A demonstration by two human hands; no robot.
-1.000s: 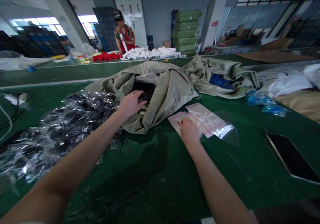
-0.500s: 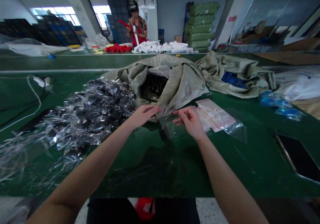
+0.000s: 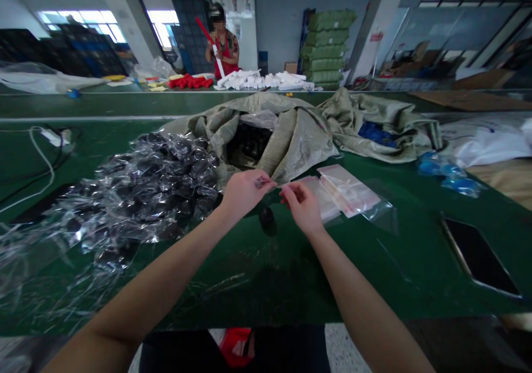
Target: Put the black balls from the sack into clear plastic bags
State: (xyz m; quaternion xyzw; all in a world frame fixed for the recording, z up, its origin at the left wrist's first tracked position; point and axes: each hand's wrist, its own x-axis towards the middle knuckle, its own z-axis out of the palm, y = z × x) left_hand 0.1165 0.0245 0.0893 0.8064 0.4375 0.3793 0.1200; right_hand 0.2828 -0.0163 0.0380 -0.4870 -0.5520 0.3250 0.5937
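Note:
My left hand (image 3: 248, 193) is closed in a pinch, with shiny crumpled clear plastic (image 3: 261, 183) at its fingertips. Close beside it, my right hand (image 3: 302, 203) has its fingers pressed together; what they hold is too small to make out. A small rounded black piece (image 3: 266, 216) is just below the gap between both hands; whether it hangs in the plastic or rests on the table is unclear. Flat clear bags (image 3: 349, 191) lie right of my right hand. Left of my left hand is a heap of black pieces wrapped in clear plastic (image 3: 158, 179).
Behind my hands, an open woven sack (image 3: 303, 137) holds black pieces. Another sack (image 3: 378, 112) shows blue pieces. A phone (image 3: 480, 256) lies at right, a power strip (image 3: 56, 136) at left. Across the green table (image 3: 233, 306), a person (image 3: 224, 51) handles red and white pieces.
My hands have come closer together, and both have closed into pinches. The black piece now shows below them. The view has shifted slightly to the right.

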